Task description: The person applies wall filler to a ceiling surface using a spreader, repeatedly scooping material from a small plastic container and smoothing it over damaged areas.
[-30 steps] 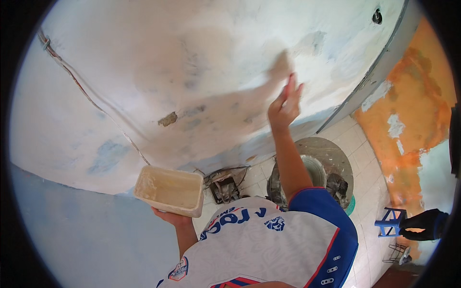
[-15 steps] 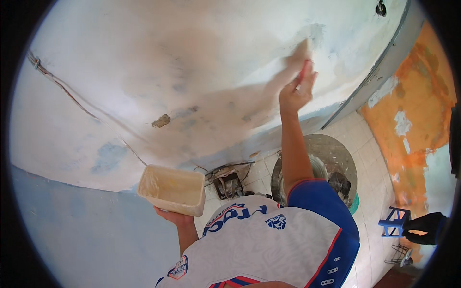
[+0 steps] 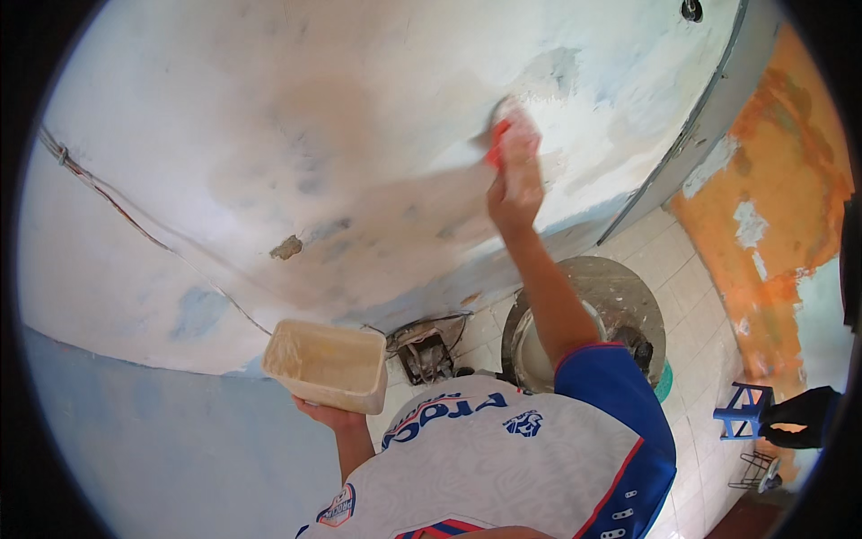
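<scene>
Two bare hands are in view. The left hand (image 3: 325, 413) supports a cream rectangular tub (image 3: 341, 396), fingers underneath. The right hand (image 3: 518, 196) has its fingers closed around a blurred red tool (image 3: 498, 144) at the white wall (image 3: 395, 99), below a grey patch (image 3: 557, 68); whether it touches, I cannot tell. A blue stool (image 3: 742, 413) stands at far right.

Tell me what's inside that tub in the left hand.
Inside the tub, pale smears show on the wall at its left end. The near wall covers its own inner face and perhaps some of the bottom; anything there can't be seen.
</scene>
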Demonstrator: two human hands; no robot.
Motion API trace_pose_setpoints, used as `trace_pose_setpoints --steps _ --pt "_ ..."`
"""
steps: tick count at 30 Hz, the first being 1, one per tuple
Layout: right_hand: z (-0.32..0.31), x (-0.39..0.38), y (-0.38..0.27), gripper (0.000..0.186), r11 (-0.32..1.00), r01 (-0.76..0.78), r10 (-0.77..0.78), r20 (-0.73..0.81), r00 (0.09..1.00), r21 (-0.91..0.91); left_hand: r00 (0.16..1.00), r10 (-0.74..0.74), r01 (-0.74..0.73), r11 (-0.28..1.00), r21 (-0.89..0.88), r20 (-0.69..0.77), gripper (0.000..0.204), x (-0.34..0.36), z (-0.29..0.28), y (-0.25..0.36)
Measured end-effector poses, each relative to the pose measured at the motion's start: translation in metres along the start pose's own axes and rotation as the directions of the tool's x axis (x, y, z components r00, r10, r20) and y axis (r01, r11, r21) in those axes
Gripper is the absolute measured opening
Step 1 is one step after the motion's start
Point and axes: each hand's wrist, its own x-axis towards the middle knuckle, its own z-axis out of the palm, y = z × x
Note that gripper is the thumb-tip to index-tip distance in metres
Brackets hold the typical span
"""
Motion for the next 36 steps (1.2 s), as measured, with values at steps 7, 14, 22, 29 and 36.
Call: trace_pose_setpoints --steps 7,14,22,29,36 --pt "-0.033 0.030 -0.019 0.043 0.966 -0.222 0.238 -0.125 0.963 0.132 1.000 0.011 -0.011 1.000 0.022 0.000 0.069 -0.012 0.004 0.003" --pt "-0.015 -0.018 -0.052 0.045 0.970 0.043 -0.089 0.182 0.979 0.241 0.999 0.025 -0.027 0.998 0.058 0.039 0.067 -0.015 0.004 0.010" --pt "0.012 -0.007 -0.032 0.054 0.993 -0.091 0.091 0.000 0.996 0.079 0.999 0.009 -0.010 0.999 0.036 0.041 0.068 -0.014 -0.018 0.018" --pt "-0.009 -0.024 -0.046 0.055 0.991 -0.032 0.031 0.005 0.999 0.131 1.000 0.018 -0.019 0.999 0.046 0.019 0.071 -0.014 -0.026 0.021" --pt "0.014 -0.035 -0.040 0.048 0.987 0.050 -0.072 0.140 0.988 0.153 0.997 -0.075 0.074 0.997 -0.032 -0.016 0.071 -0.006 -0.036 0.013"
